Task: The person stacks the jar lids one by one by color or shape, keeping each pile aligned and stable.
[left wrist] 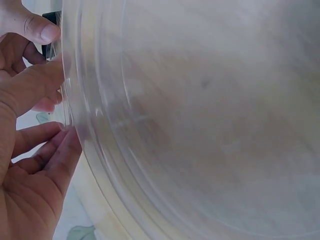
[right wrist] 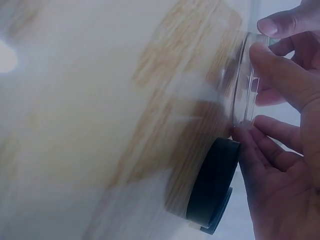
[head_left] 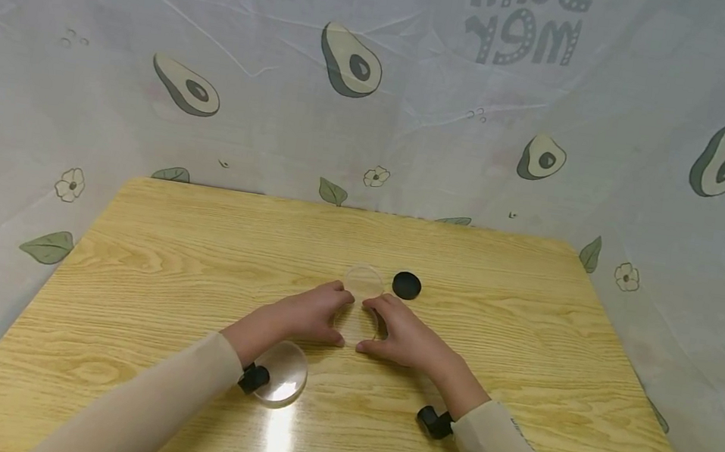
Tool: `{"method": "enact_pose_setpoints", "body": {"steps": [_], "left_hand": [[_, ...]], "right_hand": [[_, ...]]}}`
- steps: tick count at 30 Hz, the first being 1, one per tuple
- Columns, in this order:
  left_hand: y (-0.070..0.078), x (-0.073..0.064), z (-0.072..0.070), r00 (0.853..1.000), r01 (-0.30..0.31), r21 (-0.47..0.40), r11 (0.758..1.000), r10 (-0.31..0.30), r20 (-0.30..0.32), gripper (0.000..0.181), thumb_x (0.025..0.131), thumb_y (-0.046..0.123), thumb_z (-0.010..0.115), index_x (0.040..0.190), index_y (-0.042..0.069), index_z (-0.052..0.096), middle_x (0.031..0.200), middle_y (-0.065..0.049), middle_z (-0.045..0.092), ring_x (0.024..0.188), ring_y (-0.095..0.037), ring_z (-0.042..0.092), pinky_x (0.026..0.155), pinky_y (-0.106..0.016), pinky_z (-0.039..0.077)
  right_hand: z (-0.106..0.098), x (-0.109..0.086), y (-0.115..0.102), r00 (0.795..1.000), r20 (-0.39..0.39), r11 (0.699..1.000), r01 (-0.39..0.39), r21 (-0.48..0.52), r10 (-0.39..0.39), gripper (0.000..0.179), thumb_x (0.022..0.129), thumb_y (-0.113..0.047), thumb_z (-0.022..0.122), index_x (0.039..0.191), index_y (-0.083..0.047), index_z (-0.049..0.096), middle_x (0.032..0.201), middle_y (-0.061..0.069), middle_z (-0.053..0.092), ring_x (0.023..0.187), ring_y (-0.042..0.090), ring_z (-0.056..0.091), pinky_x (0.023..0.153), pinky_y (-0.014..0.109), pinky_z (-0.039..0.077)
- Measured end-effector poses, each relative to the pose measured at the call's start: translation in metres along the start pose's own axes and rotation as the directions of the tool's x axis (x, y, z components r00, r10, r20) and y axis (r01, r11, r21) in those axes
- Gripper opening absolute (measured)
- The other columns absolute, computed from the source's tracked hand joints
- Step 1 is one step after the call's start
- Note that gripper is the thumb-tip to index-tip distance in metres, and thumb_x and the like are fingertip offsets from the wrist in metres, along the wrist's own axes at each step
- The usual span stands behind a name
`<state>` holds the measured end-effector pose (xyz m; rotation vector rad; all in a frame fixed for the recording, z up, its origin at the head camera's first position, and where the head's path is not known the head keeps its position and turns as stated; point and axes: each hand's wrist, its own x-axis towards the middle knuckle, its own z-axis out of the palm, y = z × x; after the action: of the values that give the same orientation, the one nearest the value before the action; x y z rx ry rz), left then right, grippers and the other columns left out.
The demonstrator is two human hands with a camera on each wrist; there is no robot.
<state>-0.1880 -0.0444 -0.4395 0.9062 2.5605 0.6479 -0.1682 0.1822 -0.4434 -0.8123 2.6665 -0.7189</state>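
A small clear round dish (head_left: pixel 356 323) sits on the wooden table (head_left: pixel 191 272) between my two hands. My left hand (head_left: pixel 335 317) grips its left side with thumb and fingers curled round the rim. My right hand (head_left: pixel 378 327) grips the right side the same way. In the right wrist view the right hand (right wrist: pixel 280 100) pinches the dish's thin clear edge (right wrist: pixel 245 85), with a black disc (right wrist: pixel 212 190) just below it. In the left wrist view the left hand (left wrist: pixel 35 100) holds the clear rim (left wrist: pixel 67 100).
A second clear round piece (head_left: pixel 363 281) lies just beyond the hands, and the black disc (head_left: pixel 406 285) lies to its right. Another clear disc (head_left: pixel 281 382) rests under my left wrist and fills the left wrist view (left wrist: pixel 200 125). An avocado-print cloth (head_left: pixel 351 102) walls the table.
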Motion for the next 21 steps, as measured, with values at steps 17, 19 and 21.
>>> {"method": "enact_pose_setpoints", "body": {"steps": [17,19,21], "left_hand": [[-0.0012,0.0006,0.0019,1.000,0.014,-0.036,0.999,-0.015,-0.010,0.066,0.087,0.022,0.087,0.141,-0.003,0.059,0.132,-0.017,0.059,0.115,-0.026,0.060,0.104,-0.044,0.052],[-0.0016,0.0006,0.0021,1.000,0.012,-0.039,0.999,-0.013,-0.010,0.066,0.087,0.022,0.087,0.141,-0.002,0.058,0.132,-0.017,0.059,0.114,-0.026,0.060,0.103,-0.044,0.052],[-0.0019,0.0007,0.0022,1.000,0.012,-0.040,0.999,-0.012,-0.010,0.066,0.088,0.023,0.087,0.142,-0.002,0.058,0.132,-0.017,0.059,0.111,-0.024,0.059,0.101,-0.043,0.052]], "right_hand": [[0.0000,0.0008,0.0004,1.000,0.007,1.000,0.002,-0.015,-0.002,0.068,0.091,-0.036,0.083,0.144,-0.002,0.058,0.126,0.009,0.062,0.102,0.015,0.052,0.092,0.037,0.050],[0.0000,0.0006,0.0005,1.000,0.006,1.000,0.003,-0.009,-0.003,0.068,0.091,-0.036,0.083,0.143,-0.002,0.058,0.126,0.009,0.062,0.101,0.015,0.052,0.091,0.036,0.049],[-0.0001,0.0003,0.0004,1.000,0.004,1.000,0.006,-0.001,-0.006,0.067,0.091,-0.035,0.083,0.143,-0.002,0.058,0.124,0.009,0.062,0.099,0.015,0.051,0.089,0.035,0.049]]}}
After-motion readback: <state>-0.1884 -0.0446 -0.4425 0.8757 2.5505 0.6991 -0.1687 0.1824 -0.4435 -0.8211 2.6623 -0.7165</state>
